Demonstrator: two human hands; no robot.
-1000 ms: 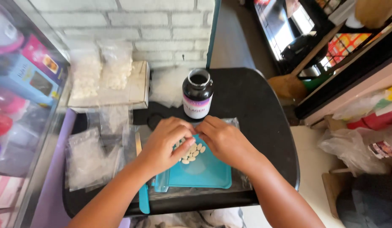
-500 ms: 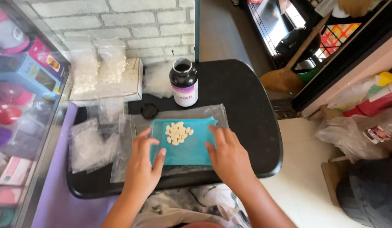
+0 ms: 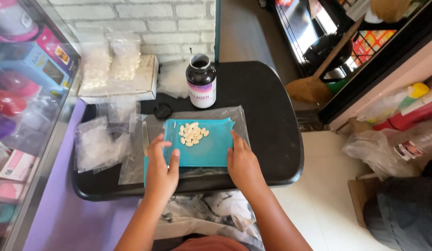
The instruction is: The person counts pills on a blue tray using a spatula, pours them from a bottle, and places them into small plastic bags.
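Observation:
A teal counting tray (image 3: 211,151) lies on a black round-edged table (image 3: 267,116), on top of a clear plastic bag (image 3: 239,116). Several white oval tablets (image 3: 192,133) sit in a heap at the tray's far left. My left hand (image 3: 161,167) grips the tray's near left corner, thumb on top. Holding the tray's right edge is my right hand (image 3: 241,162). Behind the tray stands an open dark pill bottle (image 3: 201,81) with a white and purple label; its black cap (image 3: 163,110) lies to the left.
Small clear bags (image 3: 92,144) lie on the table's left. Bags of white tablets (image 3: 109,62) rest on a flat box by the brick wall. A glass display case (image 3: 20,79) stands at left, a shelf with plastic-wrapped goods (image 3: 392,139) at right.
Both hands left the tablets and drew back to the tray's near corners, first lying flat, now gripping its edges. The view shifted, so the table sits higher in frame.

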